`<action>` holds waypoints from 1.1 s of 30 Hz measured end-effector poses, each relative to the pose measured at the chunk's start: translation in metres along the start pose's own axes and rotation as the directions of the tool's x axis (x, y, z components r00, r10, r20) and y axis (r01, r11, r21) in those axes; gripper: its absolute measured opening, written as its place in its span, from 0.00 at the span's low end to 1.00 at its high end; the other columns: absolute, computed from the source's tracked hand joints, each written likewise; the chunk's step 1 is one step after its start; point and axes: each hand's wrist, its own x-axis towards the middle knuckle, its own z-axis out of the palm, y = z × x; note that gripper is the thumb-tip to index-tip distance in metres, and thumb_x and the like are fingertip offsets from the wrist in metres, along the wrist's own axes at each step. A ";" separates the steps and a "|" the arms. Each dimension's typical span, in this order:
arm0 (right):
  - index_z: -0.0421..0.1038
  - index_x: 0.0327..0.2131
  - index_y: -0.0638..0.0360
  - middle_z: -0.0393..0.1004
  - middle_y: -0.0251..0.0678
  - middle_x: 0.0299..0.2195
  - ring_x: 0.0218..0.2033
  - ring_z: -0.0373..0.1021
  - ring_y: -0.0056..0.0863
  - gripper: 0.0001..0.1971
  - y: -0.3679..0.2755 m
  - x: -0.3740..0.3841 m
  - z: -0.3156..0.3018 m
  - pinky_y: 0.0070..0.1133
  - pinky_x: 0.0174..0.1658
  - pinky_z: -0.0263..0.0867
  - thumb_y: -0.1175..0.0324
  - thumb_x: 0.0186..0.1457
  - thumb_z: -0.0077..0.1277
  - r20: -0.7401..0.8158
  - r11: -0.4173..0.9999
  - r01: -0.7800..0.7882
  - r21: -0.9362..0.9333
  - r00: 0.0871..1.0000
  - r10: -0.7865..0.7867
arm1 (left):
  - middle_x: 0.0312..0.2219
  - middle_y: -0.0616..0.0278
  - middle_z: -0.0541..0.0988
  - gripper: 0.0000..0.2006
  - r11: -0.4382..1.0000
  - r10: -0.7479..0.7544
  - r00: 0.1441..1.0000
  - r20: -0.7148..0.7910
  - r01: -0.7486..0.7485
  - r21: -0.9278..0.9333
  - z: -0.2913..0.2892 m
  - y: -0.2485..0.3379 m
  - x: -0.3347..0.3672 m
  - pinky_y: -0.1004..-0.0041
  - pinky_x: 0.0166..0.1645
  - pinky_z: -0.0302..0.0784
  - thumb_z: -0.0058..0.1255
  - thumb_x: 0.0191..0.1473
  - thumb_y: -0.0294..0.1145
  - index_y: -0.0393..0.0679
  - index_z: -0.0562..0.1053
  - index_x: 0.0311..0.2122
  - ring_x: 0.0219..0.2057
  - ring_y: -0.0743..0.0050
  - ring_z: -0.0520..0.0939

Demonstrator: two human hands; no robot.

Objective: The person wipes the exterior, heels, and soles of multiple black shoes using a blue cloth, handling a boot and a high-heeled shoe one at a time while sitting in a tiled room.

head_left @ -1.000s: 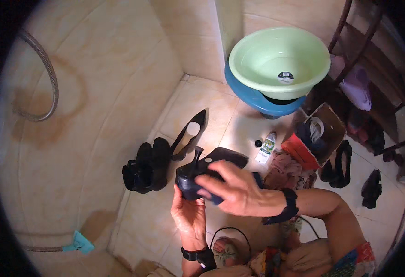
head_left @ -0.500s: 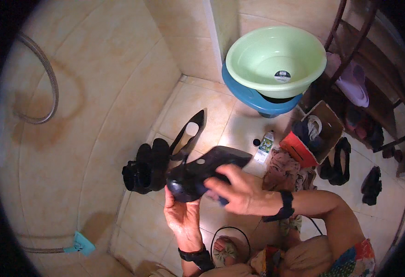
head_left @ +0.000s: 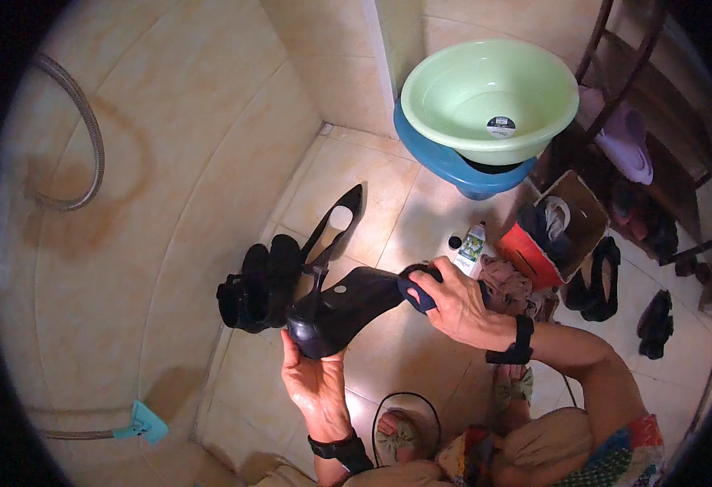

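My left hand (head_left: pixel 315 385) is closed round the heel end of a black pointed shoe (head_left: pixel 344 308), held tilted above the floor with its toe toward the right. My right hand (head_left: pixel 466 308) grips a dark blue cloth (head_left: pixel 417 297) at the shoe's toe, which the cloth and fingers partly cover. Just beyond lies a second black pointed shoe (head_left: pixel 353 207) with a pale round patch inside. A pair of black ankle boots (head_left: pixel 267 284) stands beside it at the left.
Farther off are a bottle (head_left: pixel 471 247), a black cap (head_left: pixel 454 243), a crumpled pink cloth (head_left: pixel 506 284) and a red box (head_left: pixel 535 247) of cloths. A green basin (head_left: pixel 486 73) rests on a blue one (head_left: pixel 429 158). A shoe rack (head_left: pixel 656 154) stands right; a hose (head_left: pixel 88 122) hangs left.
My right hand with the dark blue cloth has moved right, from the middle of the shoe to its toe. The shoe has tilted slightly in my left hand, which stays at the heel end.
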 end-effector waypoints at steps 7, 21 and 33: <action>0.74 0.40 0.55 0.68 0.42 0.39 0.35 0.72 0.41 0.15 -0.039 0.015 -0.001 0.28 0.35 0.71 0.69 0.46 0.63 -0.140 0.955 0.154 0.254 0.983 -0.121 | 0.51 0.52 0.74 0.20 0.983 -0.050 0.998 0.042 0.041 0.181 -0.005 -0.013 0.003 0.50 0.58 0.69 0.43 0.62 0.41 0.37 0.68 0.52 0.53 0.55 0.74; 0.73 0.42 0.51 0.69 0.48 0.33 0.29 0.71 0.50 0.12 0.047 -0.030 -0.004 0.39 0.33 0.67 0.63 0.55 0.53 0.191 0.971 -0.233 0.052 0.957 0.219 | 0.27 0.54 0.78 0.12 -0.573 -0.704 0.682 0.200 -0.711 0.407 -0.038 -0.017 0.017 0.63 0.43 0.75 0.64 0.41 0.34 0.36 0.77 0.28 0.33 0.56 0.78; 0.73 0.42 0.53 0.69 0.48 0.34 0.31 0.71 0.51 0.12 0.045 -0.041 0.008 0.37 0.33 0.68 0.67 0.53 0.54 0.398 0.951 -0.290 0.110 0.889 0.225 | 0.35 0.54 0.75 0.11 -0.578 -0.270 0.937 0.223 -0.343 0.740 -0.114 -0.030 0.005 0.66 0.54 0.69 0.54 0.49 0.28 0.37 0.73 0.39 0.41 0.58 0.77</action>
